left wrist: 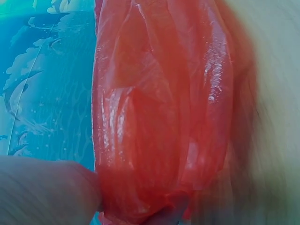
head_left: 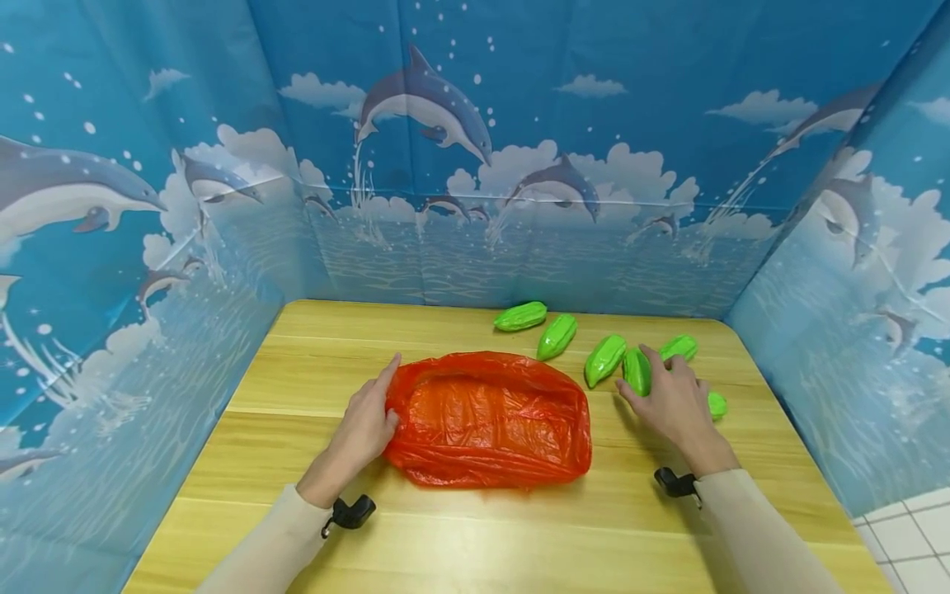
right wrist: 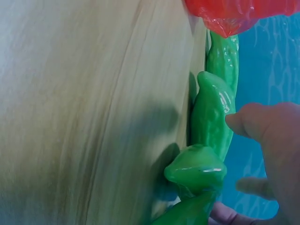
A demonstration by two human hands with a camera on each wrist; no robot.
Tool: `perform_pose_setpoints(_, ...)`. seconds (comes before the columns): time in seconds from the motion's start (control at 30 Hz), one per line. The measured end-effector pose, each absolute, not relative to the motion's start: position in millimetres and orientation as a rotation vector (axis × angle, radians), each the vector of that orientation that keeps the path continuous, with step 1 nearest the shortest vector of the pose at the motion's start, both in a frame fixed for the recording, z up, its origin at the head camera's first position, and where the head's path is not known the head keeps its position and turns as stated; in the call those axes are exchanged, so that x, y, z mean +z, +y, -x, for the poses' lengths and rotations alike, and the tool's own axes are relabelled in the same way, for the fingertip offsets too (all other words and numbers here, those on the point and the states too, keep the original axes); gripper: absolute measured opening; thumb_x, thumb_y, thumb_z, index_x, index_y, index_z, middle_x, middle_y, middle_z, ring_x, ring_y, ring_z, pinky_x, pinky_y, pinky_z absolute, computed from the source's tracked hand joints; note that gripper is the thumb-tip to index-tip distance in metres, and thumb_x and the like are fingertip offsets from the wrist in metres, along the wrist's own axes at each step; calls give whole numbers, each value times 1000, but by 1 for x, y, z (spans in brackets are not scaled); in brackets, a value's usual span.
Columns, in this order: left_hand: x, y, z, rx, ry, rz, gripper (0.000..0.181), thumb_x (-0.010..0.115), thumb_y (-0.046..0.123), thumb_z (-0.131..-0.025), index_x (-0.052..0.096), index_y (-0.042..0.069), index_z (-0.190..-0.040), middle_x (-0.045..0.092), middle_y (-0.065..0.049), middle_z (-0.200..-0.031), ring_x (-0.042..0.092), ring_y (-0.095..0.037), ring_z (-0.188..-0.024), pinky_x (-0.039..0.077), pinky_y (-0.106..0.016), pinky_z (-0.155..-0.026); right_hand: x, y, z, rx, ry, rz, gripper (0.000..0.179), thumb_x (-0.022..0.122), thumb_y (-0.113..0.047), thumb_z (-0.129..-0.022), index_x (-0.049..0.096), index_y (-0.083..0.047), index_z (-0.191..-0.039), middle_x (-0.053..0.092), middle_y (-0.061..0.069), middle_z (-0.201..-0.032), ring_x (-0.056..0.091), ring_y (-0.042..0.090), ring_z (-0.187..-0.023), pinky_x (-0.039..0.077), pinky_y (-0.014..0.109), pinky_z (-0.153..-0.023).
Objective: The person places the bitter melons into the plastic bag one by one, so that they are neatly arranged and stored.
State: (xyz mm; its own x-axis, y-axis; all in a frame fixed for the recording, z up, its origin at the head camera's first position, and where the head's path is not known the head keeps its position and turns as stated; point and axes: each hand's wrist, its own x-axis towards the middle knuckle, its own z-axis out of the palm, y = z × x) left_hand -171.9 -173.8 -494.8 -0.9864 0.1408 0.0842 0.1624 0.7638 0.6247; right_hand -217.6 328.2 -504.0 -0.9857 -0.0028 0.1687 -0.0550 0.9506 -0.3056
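A red plastic bag (head_left: pixel 482 466) lies on the table with its mouth spread upward. My left hand (head_left: pixel 364 425) holds its left end, the index finger along the rim and the thumb lower down. In the left wrist view the bag's end (left wrist: pixel 150 140) has folds running toward the fingers; some fingers are hidden. My right hand (head_left: pixel 679 404) spreads its thumb and fingers around a shiny green ridged fruit (head_left: pixel 636 371), like a star fruit. Close by in the right wrist view is another green fruit (right wrist: pixel 211 115); whether a fingertip touches it I cannot tell.
More green fruits lie toward the back: one by the far edge (head_left: pixel 519 316), one behind the bag (head_left: pixel 557 337), one right of it (head_left: pixel 605 360), and others around my right hand (head_left: pixel 680 346). A dolphin-print curtain (head_left: pixel 460 247) encloses the wooden table (head_left: pixel 475 544).
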Motion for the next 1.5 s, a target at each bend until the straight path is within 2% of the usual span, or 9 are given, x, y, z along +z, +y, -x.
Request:
perform_pose_setpoints(0.2,-494,-174,173,-1021,-2918,254,98,74,-12,-102,30,13,-186,63,-36,-163,68,-57,-143,67,-65,-113,-508,332,223,466,-2946,6,87,78,-48,-109,48,4,-172,59,45,-136,65,61,-118,45,71,-86)
perform_pose_setpoints(0.43,-490,-173,168,-938,-2996,310,102,87,3,-101,34,23,-186,56,-32,-172,63,-59,-151,63,-70,-117,-512,333,228,469,-2960,25,85,77,-48,-109,49,5,-170,64,50,-140,68,68,-120,45,73,-86)
perform_pose_setpoints(0.57,-490,-172,167,-881,-3018,336,98,89,4,-100,41,22,-183,54,-35,-173,63,-59,-150,65,-69,-115,-514,333,229,470,-2961,31,85,77,-48,-109,50,6,-169,65,50,-139,69,68,-119,46,74,-85)
perform_pose_setpoints(0.7,-490,-171,167,-857,-3034,343,88,91,4,-99,53,16,-177,52,-38,-173,62,-60,-151,63,-70,-117,-516,333,230,467,-2962,46,87,76,-50,-109,49,6,-170,66,51,-140,69,69,-119,46,73,-85)
perform_pose_setpoints(0.83,-491,-171,167,-853,-3040,355,83,93,3,-97,58,10,-172,51,-38,-173,62,-59,-152,63,-68,-118,-516,332,231,461,-2964,59,88,75,-51,-110,47,7,-170,67,51,-137,70,69,-116,46,74,-85)
perform_pose_setpoints(1.0,-490,-170,166,-852,-3040,368,87,94,0,-94,56,5,-172,52,-39,-172,64,-60,-150,65,-65,-115,-515,331,232,467,-2973,73,88,76,-49,-110,46,8,-171,68,52,-134,71,68,-115,47,76,-87)
perform_pose_setpoints(1.17,-489,-170,165,-860,-3038,379,94,93,-3,-94,48,2,-176,50,-40,-174,60,-62,-153,63,-66,-118,-515,331,233,509,-2983,110,89,75,-47,-110,43,8,-172,66,52,-139,69,69,-120,46,77,-90)
perform_pose_setpoints(1.5,-493,-171,166,-870,-3031,396,102,93,-4,-93,39,-1,-180,51,-36,-176,58,-56,-159,57,-63,-125,-512,333,230,592,-2921,127,86,74,-42,-110,43,10,-171,64,53,-139,67,68,-123,45,73,-85)
